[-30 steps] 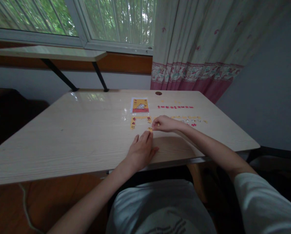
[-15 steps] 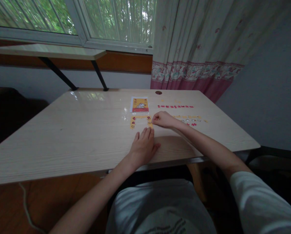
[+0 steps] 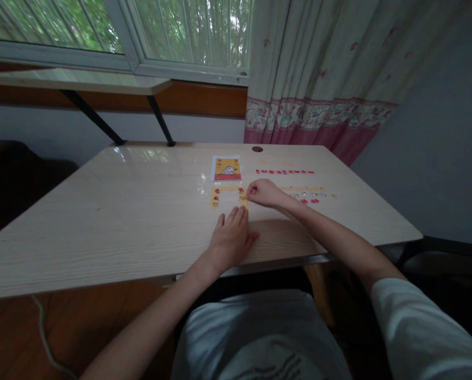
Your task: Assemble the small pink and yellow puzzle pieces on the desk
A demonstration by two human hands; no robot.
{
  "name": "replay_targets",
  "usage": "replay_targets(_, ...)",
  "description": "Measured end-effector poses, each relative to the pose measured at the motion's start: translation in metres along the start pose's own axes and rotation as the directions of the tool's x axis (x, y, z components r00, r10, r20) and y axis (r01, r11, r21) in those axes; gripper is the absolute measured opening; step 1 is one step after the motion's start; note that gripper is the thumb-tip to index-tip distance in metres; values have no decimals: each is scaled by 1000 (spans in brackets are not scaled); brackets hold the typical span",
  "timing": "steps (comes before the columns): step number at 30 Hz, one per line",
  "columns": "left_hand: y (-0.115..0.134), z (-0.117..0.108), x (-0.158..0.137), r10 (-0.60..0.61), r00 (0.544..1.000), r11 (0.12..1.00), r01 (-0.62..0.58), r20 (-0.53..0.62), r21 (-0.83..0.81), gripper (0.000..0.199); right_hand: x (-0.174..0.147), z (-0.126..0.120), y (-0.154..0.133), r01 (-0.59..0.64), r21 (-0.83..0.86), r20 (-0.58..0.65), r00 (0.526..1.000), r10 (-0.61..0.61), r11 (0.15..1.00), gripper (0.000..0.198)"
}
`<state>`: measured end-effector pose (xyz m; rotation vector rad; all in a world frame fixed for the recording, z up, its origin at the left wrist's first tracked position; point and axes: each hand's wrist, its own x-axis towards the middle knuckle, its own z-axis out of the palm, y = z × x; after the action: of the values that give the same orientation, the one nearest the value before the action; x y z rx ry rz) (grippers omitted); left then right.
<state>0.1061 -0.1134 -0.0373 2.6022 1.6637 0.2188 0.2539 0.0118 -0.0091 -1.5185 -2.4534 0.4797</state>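
A partly joined jigsaw puzzle lies on the desk, its yellow pieces forming a top row and two sides around bare wood. My left hand rests flat below it, fingers stretched out, fingertips at the bottom of the right side. Against that same side, my right hand is closed in a pinch. Whatever its fingertips hold is hidden. Just beyond the puzzle is a picture card with a white cartoon animal on yellow and red.
Loose red pieces line up at the back right of the desk. More loose pieces, yellow, white and red, lie beside my right forearm. A raised shelf stands at the back left, and a curtain hangs behind.
Both hands stay in nearly the same places at the right side of the puzzle. The view has shifted very slightly; no piece has visibly moved.
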Motion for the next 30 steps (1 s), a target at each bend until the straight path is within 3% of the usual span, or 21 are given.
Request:
replay_targets(6, 1, 0, -1, -13, 1000, 1000, 14, 17, -15, 55, 3, 7, 3, 14, -7, -76, 997, -14, 1000, 17)
replay_targets(18, 3, 0, 0, -15, 1000, 1000, 16, -10, 17, 54, 5, 9, 5, 82, -56, -107, 990, -88, 995, 13)
replay_targets(21, 5, -3, -1, -34, 999, 999, 33, 19, 27, 55, 6, 11, 8, 140, -75, -150, 977, -150, 987, 12)
replay_targets(24, 6, -5, -1, -43, 998, 998, 42, 35, 38, 55, 6, 12, 12, 275, -78, -170, 944, -284, 958, 13)
replay_targets(27, 6, -5, -1, -41, 999, 998, 40, 22, 41, 55, 3, 11, 15, 448, -87, -115, 883, -456, 890, 18)
replay_targets(30, 5, -3, 0, -47, 999, 998, 46, 19, 35, 55, -2, 10, 16, 500, -122, -69, 857, -510, 857, 21)
